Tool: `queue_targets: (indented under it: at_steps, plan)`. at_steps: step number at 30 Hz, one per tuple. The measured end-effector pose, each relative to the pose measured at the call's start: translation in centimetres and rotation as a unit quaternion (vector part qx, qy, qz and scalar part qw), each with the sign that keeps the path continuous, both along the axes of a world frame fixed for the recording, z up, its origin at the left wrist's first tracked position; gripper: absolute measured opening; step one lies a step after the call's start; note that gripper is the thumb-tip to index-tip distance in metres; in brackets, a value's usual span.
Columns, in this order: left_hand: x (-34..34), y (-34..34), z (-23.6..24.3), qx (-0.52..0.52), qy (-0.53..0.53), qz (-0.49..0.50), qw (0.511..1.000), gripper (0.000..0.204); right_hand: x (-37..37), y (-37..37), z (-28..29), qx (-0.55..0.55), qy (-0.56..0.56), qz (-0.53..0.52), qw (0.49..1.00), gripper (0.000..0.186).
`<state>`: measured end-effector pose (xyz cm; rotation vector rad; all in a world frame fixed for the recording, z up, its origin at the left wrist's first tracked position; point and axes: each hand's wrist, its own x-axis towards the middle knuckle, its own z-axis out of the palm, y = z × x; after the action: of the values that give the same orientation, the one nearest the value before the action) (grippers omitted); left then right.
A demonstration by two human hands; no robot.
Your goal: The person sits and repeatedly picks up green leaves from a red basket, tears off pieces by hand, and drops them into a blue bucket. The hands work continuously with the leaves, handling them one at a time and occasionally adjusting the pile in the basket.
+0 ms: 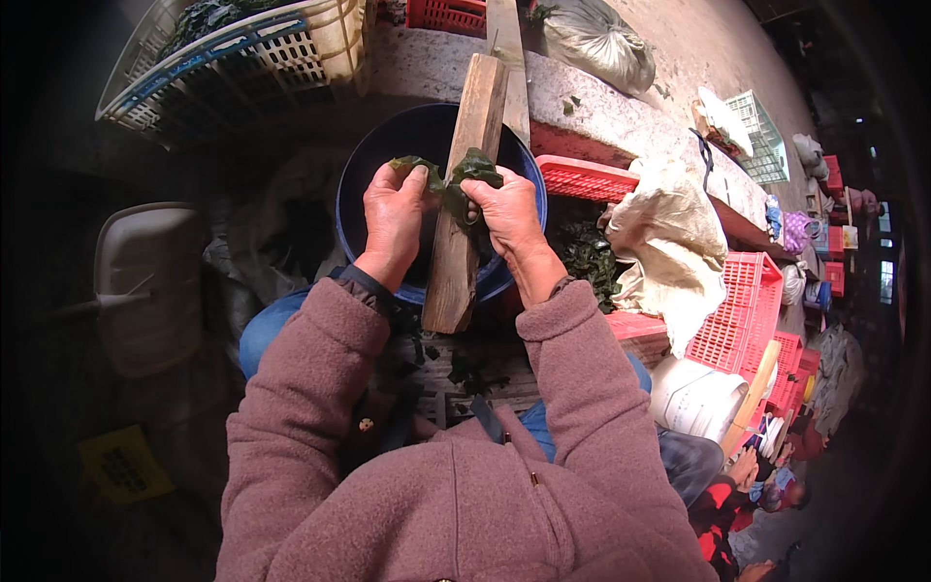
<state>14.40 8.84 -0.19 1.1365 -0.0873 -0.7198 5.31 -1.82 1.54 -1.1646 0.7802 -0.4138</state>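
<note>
My left hand (393, 218) and my right hand (509, 218) both grip a piece of dark green leafy seaweed (454, 197), thumbs and fingers closed on it at either side. The seaweed is held over a worn wooden plank (450, 276) that lies lengthwise across a dark blue round bucket (346, 218). My right fingers are close to the plank's edge; whether they touch it I cannot tell. The bucket's inside is mostly in shadow.
Cream crate (301, 58) of seaweed behind, concrete ledge (582, 87) with white sack (596, 44). At right, red crates (722, 310), cloth (669, 233), seaweed heap (587, 262), white bucket (693, 398), seated people (718, 514). At left, pale plastic seat (150, 281).
</note>
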Motion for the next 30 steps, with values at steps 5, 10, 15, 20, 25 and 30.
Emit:
queue_targets:
  at_steps: [5,10,15,20,25,30]
  plan:
    - [0.0,0.1,0.1,-0.006,-0.001,0.006,1.0,0.008,-0.1,0.2,-0.3,0.079,-0.056,-0.061,0.993,0.006]
    - [0.1,0.4,0.4,-0.008,0.013,0.006,1.0,0.007,-0.4,-0.7,-1.1,0.127,-0.077,-0.137,0.979,0.009]
    - [-0.5,1.2,1.8,0.021,0.026,-0.017,0.999,0.006,-1.9,-2.3,-1.3,0.209,-0.105,-0.149,0.961,0.009]
    - [-2.8,2.9,4.4,0.053,-0.121,-0.193,0.972,0.017,-3.9,-3.9,-0.2,0.236,-0.095,-0.171,0.952,0.007]
    - [-5.3,3.9,6.2,0.123,-0.409,-0.607,0.671,0.044,-7.0,-4.9,2.0,0.252,-0.136,-0.141,0.948,0.01]
    - [-6.9,1.1,5.3,0.067,-0.45,-0.247,0.856,0.056,-9.6,-3.5,4.4,0.263,-0.167,-0.089,0.946,0.015]
